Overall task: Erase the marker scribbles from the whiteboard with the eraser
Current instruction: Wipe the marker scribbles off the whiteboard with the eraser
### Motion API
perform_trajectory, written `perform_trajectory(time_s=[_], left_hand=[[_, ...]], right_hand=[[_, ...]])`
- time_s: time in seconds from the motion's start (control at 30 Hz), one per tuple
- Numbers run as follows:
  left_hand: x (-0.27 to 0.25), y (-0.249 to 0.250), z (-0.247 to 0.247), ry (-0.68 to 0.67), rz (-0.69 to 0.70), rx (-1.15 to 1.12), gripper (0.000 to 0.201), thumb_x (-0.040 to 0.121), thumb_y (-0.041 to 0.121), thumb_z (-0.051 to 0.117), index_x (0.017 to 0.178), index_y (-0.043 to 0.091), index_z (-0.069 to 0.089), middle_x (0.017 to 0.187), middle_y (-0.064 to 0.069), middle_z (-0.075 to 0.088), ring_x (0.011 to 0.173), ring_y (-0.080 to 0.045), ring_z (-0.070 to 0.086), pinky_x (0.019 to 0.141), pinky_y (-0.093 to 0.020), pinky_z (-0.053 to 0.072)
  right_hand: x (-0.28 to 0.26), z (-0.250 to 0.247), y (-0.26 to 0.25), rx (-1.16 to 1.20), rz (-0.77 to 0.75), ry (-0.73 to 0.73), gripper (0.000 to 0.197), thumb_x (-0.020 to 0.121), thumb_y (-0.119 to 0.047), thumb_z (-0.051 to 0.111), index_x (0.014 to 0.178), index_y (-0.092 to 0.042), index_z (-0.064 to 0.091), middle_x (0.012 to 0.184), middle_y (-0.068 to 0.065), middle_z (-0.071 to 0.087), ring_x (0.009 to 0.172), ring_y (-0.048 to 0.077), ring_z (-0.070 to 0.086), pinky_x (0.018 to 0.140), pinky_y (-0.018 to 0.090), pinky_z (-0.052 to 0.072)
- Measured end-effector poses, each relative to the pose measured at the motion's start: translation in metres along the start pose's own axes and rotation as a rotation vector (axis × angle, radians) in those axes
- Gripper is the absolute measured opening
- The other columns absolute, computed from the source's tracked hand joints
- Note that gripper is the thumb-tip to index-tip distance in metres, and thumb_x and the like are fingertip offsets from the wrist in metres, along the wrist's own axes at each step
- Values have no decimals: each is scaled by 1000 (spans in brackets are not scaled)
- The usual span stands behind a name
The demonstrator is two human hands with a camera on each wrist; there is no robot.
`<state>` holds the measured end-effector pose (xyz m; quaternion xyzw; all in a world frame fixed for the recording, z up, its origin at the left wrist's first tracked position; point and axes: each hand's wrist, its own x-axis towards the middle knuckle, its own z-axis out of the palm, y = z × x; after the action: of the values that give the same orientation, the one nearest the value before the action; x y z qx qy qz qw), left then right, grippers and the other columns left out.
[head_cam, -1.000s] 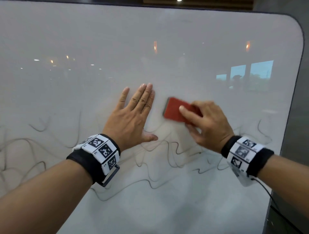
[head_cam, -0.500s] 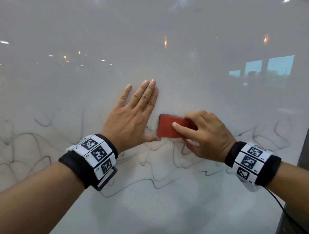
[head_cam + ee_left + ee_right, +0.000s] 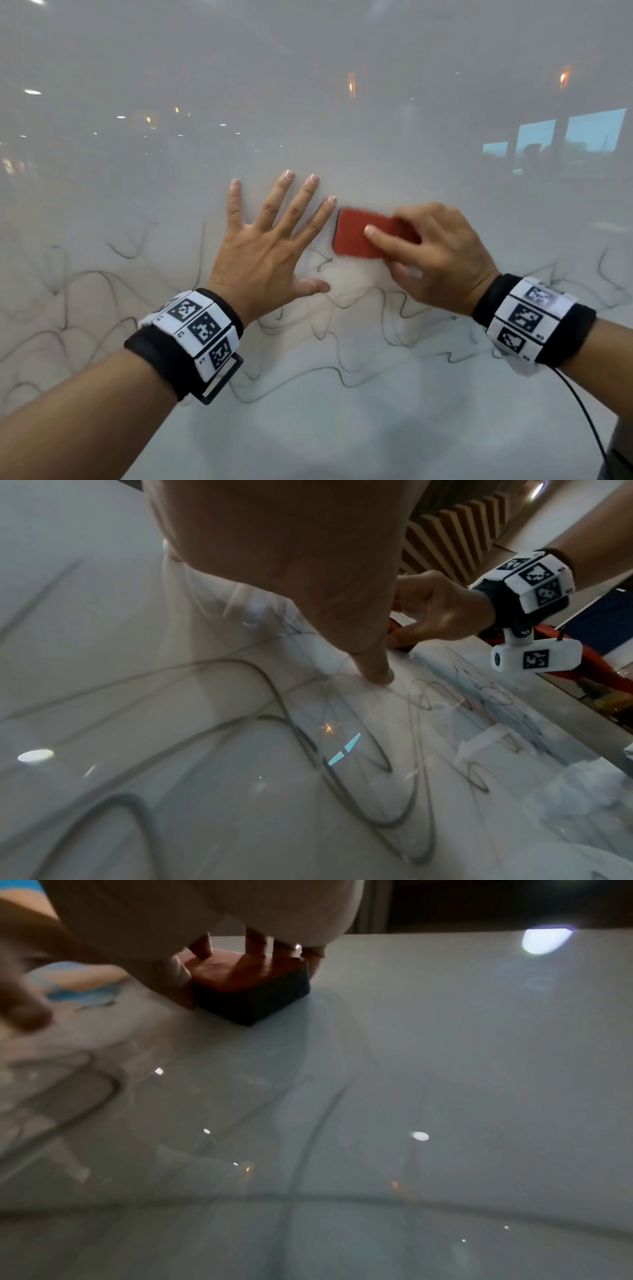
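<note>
The whiteboard [image 3: 342,102] fills the head view, glossy and full of reflections. Black marker scribbles [image 3: 342,315] run in wavy lines across its lower half, also seen close up as scribbles [image 3: 342,764] in the left wrist view. My right hand [image 3: 435,253] grips the red eraser [image 3: 359,233] and holds it flat on the board just above the lines; the eraser [image 3: 253,988] shows a dark felt underside in the right wrist view. My left hand [image 3: 270,240] lies flat on the board with fingers spread, its forefinger close to the eraser's left end.
A black cable [image 3: 582,411] hangs from my right wristband at the lower right. Windows and ceiling lights are mirrored in the board's upper part. The board above the hands carries no lines.
The eraser dropped to the scribbles beside my left thumb, then came back up and to the right. My left fingers have spread apart. The head view has moved closer to the board.
</note>
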<state>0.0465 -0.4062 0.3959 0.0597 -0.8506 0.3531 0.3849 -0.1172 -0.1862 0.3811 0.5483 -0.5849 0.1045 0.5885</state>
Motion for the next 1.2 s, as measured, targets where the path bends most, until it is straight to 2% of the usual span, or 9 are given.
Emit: perform_trajectory(time_s=[0.1,0.2,0.33,0.53,0.67,0.73,0.87,1.07,1.2], left_hand=[[0,-2,1,15,1,-19,114,72,92,41,159,28,7,167,-5,2,153,-29,2,109,-76,9],[-3,-5,3,10,11,-36,113,73,92,36,160,26,7,167,-5,1,153,-29,2,110,-75,9],[-6,-9,3,8,17,-41,116,72,91,41,160,22,8,167,-6,2,153,-27,3,111,-73,9],[-18,-23,4,8,-48,-47,123,69,91,46,159,14,11,166,-8,6,153,-25,7,113,-71,11],[-25,-35,5,-12,-55,-31,123,69,91,41,159,13,11,166,-9,5,153,-25,6,113,-71,11],[-27,-37,5,-11,-57,-32,124,69,92,43,159,13,10,166,-9,5,153,-25,7,113,-71,10],[-27,-37,6,-7,-64,-38,125,68,92,45,159,13,9,166,-9,4,153,-25,6,113,-70,10],[-28,-38,9,14,-61,-56,124,69,91,44,159,12,10,166,-9,6,153,-25,7,113,-70,10],[-28,-38,9,19,-60,-64,126,68,91,48,158,13,8,166,-9,5,153,-24,6,113,-70,11]], right_hand=[[4,4,-12,14,148,58,44,82,-21,67,125,-15,68,107,20,62,86,37,54,70,46,45],[-13,18,-45,78,50,-4,38,85,-18,66,122,-14,70,104,20,64,83,36,57,67,46,46],[10,6,-26,41,-73,-48,35,86,-18,63,120,-16,71,101,19,65,82,35,57,68,42,44],[13,13,-40,64,62,22,43,79,-16,68,122,-16,70,105,19,63,83,35,55,68,45,43],[17,12,-43,57,-139,-86,43,78,-15,66,121,-18,70,104,17,65,85,35,58,70,43,43],[34,7,-27,25,-112,-50,44,77,-16,66,121,-18,70,106,18,64,85,35,56,71,43,43],[41,9,-32,23,100,53,44,79,-19,69,123,-15,69,107,20,62,85,36,54,70,45,44],[29,20,-57,89,-119,-64,36,86,-21,65,121,-17,70,103,17,65,84,34,57,69,42,44],[46,15,-46,52,-13,-3,40,82,-21,68,122,-17,70,104,18,63,84,34,55,69,42,44]])
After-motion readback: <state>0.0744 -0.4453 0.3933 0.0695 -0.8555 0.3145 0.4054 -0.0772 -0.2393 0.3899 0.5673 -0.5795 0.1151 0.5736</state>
